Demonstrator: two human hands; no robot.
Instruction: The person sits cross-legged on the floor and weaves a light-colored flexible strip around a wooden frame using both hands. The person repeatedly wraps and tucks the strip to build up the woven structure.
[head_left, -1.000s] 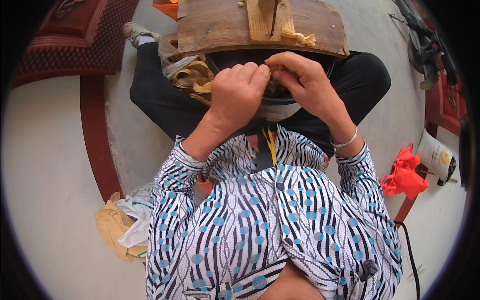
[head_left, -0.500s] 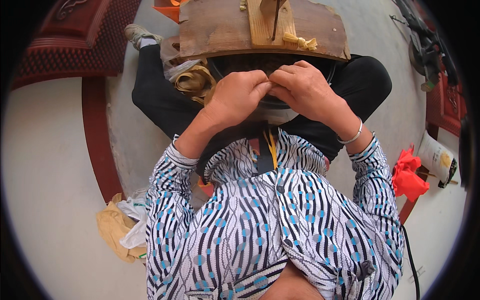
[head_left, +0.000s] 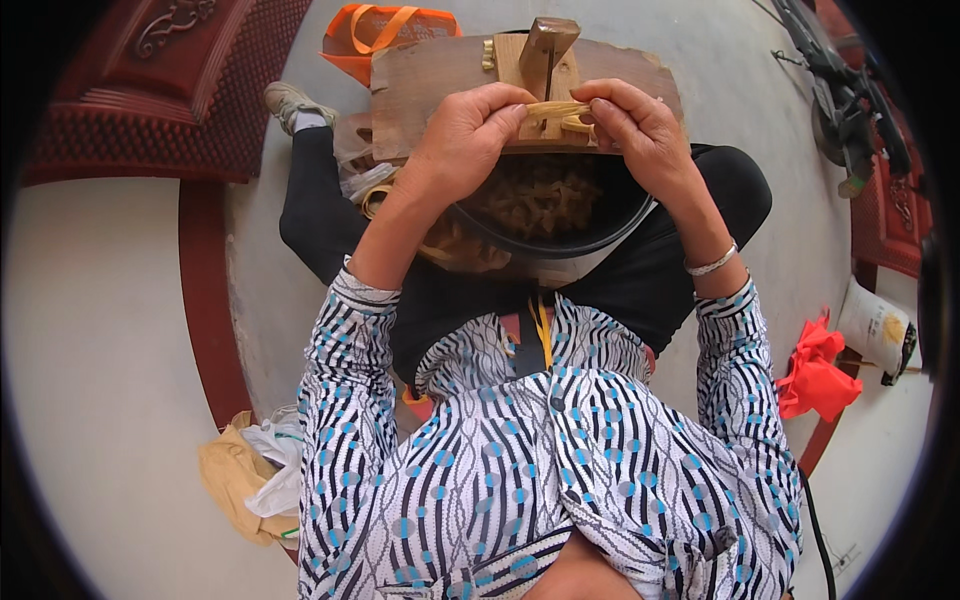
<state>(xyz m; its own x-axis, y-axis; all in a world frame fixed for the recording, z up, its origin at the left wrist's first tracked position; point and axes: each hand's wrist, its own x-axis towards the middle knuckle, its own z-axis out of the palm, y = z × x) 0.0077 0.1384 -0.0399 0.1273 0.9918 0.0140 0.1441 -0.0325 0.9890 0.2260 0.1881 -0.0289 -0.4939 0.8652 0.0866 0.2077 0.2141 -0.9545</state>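
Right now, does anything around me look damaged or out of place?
The wooden board near your yellow strip has a ragged far edge, apparently chipped; a crumpled red bundle on the right looks untidy.

Upright wooden block (head_left: 550, 42) obstructs passage just beyond the stretched pale-yellow strip (head_left: 555, 109); wooden plank (head_left: 425, 100) offers bare surface at left; black basin (head_left: 545, 247) admits entry from above, its far side plank-covered; black-trousered legs (head_left: 738, 185) confine both flanks.

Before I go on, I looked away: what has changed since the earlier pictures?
The left hand and right hand moved forward from over the black tub to above the board, spreading apart; a pale strip now shows between them. The red bundle stayed put.
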